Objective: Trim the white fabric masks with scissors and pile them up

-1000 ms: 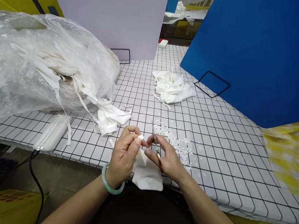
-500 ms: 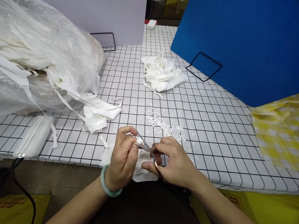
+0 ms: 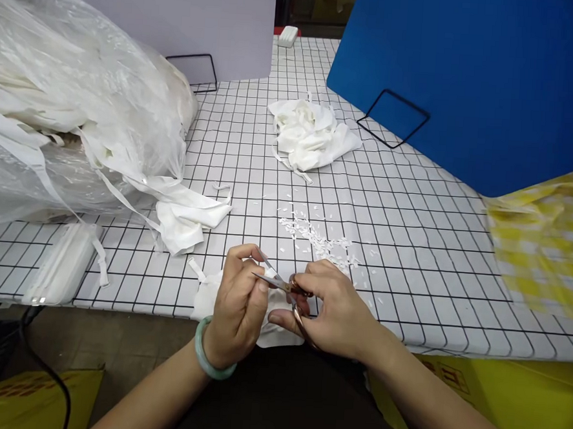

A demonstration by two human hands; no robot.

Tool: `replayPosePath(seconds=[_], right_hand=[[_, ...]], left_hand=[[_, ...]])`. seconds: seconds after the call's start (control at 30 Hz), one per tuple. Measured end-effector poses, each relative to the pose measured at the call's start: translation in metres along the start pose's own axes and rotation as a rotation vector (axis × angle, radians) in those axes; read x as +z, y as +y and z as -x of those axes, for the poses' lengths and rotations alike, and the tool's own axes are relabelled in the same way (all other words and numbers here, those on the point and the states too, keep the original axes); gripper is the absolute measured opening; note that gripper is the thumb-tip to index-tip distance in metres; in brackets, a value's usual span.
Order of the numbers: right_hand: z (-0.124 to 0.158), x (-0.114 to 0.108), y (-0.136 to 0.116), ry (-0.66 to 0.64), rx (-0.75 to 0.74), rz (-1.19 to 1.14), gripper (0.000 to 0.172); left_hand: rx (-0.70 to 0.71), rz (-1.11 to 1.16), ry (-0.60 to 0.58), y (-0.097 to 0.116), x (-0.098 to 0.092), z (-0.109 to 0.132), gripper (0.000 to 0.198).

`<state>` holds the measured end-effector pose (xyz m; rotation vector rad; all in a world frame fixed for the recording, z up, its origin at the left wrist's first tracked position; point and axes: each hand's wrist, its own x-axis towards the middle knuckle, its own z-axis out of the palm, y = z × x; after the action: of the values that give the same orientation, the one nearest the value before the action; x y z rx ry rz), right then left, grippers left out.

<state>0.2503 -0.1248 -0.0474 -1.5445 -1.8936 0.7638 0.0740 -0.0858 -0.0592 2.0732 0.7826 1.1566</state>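
Observation:
My right hand [image 3: 334, 308] grips a pair of scissors [image 3: 276, 280] by the handles, blades apart and pointing left. My left hand [image 3: 239, 305], with a green bangle at the wrist, is closed on a piece of white fabric [image 3: 279, 327], pinched close to the blades. Part of that fabric hangs below and between my hands at the table edge; the pinched bit is mostly hidden by fingers. Just beyond my hands lie many small white clippings [image 3: 317, 239], scattered over the checked cloth.
A clear plastic bag [image 3: 80, 98] of white strapped fabric pieces bulges at left, one piece [image 3: 183, 224] spilling out. A crumpled white pile [image 3: 311, 135] sits farther back. A white power strip [image 3: 62, 265], a blue board [image 3: 469, 90], a lilac board [image 3: 182, 20] and yellow checked plastic [image 3: 547, 243] surround the workspace.
My hands stay almost in place on the fabric and scissors, with the blades shifting slightly. The whole view has moved a little.

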Motion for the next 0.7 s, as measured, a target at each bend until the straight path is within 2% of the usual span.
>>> replayPosePath(seconds=[0.27, 0.43, 0.53, 0.63, 0.7], right_hand=[[0.001, 0.002, 0.004, 0.024, -0.016, 0.027, 0.056], [0.009, 0.004, 0.013, 0.039, 0.024, 0.036, 0.059], [0.020, 0.004, 0.021, 0.073, 0.112, 0.043, 0.061], [0.032, 0.005, 0.031, 0.087, 0.270, 0.012, 0.066], [0.038, 0.004, 0.038, 0.051, 0.392, -0.040, 0.068]], left_hand=[[-0.023, 0.013, -0.017, 0.000, 0.003, 0.001, 0.023], [-0.018, 0.029, -0.058, 0.000, 0.010, -0.003, 0.024], [0.012, 0.070, -0.105, -0.004, 0.020, -0.006, 0.023], [0.032, 0.119, -0.173, -0.010, 0.035, -0.007, 0.022], [0.019, 0.155, -0.201, -0.012, 0.045, -0.007, 0.022]])
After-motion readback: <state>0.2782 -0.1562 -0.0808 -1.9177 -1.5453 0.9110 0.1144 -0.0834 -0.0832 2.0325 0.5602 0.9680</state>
